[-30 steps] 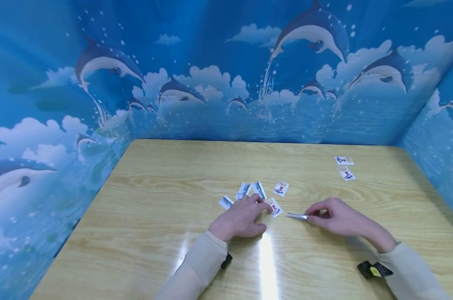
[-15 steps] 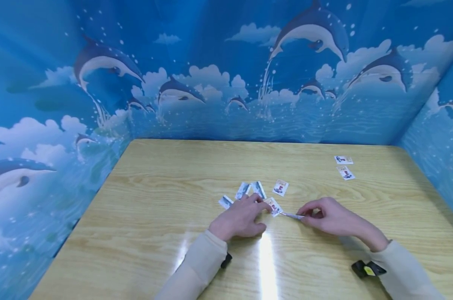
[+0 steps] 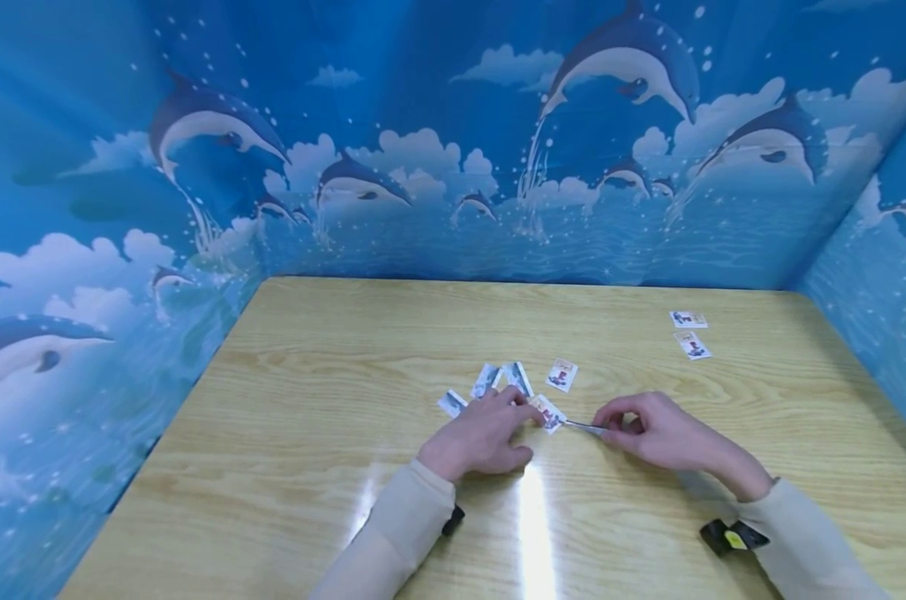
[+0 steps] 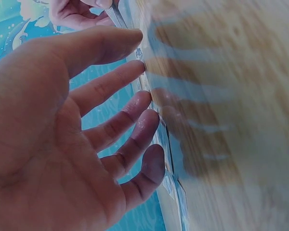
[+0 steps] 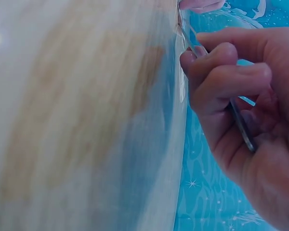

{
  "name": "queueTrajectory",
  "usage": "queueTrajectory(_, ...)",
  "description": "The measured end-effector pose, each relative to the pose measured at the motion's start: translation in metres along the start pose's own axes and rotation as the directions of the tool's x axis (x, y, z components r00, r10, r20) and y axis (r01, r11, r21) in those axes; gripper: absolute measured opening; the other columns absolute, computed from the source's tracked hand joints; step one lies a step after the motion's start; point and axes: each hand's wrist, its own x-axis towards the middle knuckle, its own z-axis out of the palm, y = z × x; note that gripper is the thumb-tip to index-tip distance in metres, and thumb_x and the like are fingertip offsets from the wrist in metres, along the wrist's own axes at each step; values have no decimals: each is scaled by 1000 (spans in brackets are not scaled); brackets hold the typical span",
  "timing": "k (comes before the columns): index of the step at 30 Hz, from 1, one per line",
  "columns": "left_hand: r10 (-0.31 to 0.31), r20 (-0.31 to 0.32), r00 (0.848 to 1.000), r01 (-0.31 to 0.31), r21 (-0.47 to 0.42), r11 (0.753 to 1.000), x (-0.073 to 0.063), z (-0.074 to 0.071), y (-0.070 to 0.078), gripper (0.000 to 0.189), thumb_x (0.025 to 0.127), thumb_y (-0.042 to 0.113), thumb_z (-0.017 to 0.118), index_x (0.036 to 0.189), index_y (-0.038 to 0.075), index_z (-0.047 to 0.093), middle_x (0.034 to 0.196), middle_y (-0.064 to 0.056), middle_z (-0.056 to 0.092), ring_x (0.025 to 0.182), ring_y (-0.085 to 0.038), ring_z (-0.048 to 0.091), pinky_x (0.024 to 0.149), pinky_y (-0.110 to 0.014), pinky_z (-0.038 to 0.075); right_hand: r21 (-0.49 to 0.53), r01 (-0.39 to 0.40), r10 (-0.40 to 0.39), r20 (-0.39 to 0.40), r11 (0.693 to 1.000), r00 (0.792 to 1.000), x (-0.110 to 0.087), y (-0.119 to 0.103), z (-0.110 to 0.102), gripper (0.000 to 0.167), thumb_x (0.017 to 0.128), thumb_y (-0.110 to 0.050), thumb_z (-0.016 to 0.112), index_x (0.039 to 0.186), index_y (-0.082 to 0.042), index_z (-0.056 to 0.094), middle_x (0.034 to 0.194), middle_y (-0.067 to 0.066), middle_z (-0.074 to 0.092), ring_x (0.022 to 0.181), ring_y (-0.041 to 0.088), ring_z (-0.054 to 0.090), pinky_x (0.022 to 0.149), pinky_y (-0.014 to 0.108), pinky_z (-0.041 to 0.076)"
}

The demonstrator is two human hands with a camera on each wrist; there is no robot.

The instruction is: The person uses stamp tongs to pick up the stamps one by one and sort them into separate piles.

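My left hand (image 3: 483,435) lies palm down over a group of small picture cards, its fingers spread and fairly straight. Its index fingertip rests on a white card with a coloured figure (image 3: 548,415). In my right hand (image 3: 663,429) I pinch a pair of slim metal tweezers (image 3: 588,427) between thumb and fingers. Their tips reach the right edge of that card; whether they grip it is too small to tell. From the right wrist view, the tweezers (image 5: 242,126) run back under my curled fingers. Bluish cards (image 3: 486,381) stick out past my left hand, partly covered by it.
Another figure card (image 3: 562,375) lies just beyond my left fingers. At the back right of the wooden table (image 3: 310,350) are two more cards, one upper (image 3: 688,320) and one lower (image 3: 693,346). Dolphin-print cloth (image 3: 422,208) walls the table's back and sides.
My right hand has moved left with the tweezers, bringing their tips from beside the figure card to its edge. My left hand has stayed in place.
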Motion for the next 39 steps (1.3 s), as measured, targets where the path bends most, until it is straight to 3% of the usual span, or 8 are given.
queueTrajectory(10, 9, -1, 1000, -9, 9, 1000, 2, 0, 0, 47, 92, 31, 71, 138, 29, 62, 142, -2, 55, 119, -20, 52, 105, -40, 47, 2, 29, -29, -23, 1000, 999, -2, 3, 0, 13, 91, -6, 71, 103, -9, 75, 82, -2, 67, 53, -2, 45, 48, 20, 41)
queueTrajectory(19, 4, -5, 1000, -4, -17, 1000, 3, -1, 0, 46, 93, 30, 71, 139, 29, 62, 139, -2, 57, 115, -17, 54, 102, -37, 49, -31, 76, -79, -109, 997, 991, -12, 6, -5, 14, 90, -2, 71, 102, -8, 75, 84, -1, 70, 64, -3, 57, 54, 22, 50)
queueTrajectory(28, 21, -71, 997, -24, -54, 998, 8, -1, -2, 42, 95, 28, 69, 137, 25, 64, 130, -2, 58, 95, -10, 51, 81, -24, 48, -31, 52, -57, -181, 998, 982, -25, 14, -13, 13, 91, -4, 72, 102, -10, 75, 83, -3, 69, 56, -4, 53, 50, 22, 44)
queueTrajectory(35, 32, -102, 994, -43, -109, 993, 14, -1, -1, 40, 98, 23, 65, 139, 20, 63, 125, -3, 59, 98, -10, 54, 84, -23, 50, -19, -21, 16, -227, 1000, 974, -34, 17, -18, 15, 91, -4, 71, 103, -10, 75, 83, -2, 67, 54, -3, 49, 48, 23, 42)
queueTrajectory(39, 26, -116, 993, -44, -153, 987, 19, -2, 0, 40, 99, 23, 63, 139, 18, 62, 123, -2, 57, 91, -9, 51, 79, -22, 48, -11, -29, 25, -252, 1000, 967, -39, 17, -22, 15, 91, -4, 71, 104, -9, 75, 84, 0, 67, 54, -2, 51, 47, 23, 42)
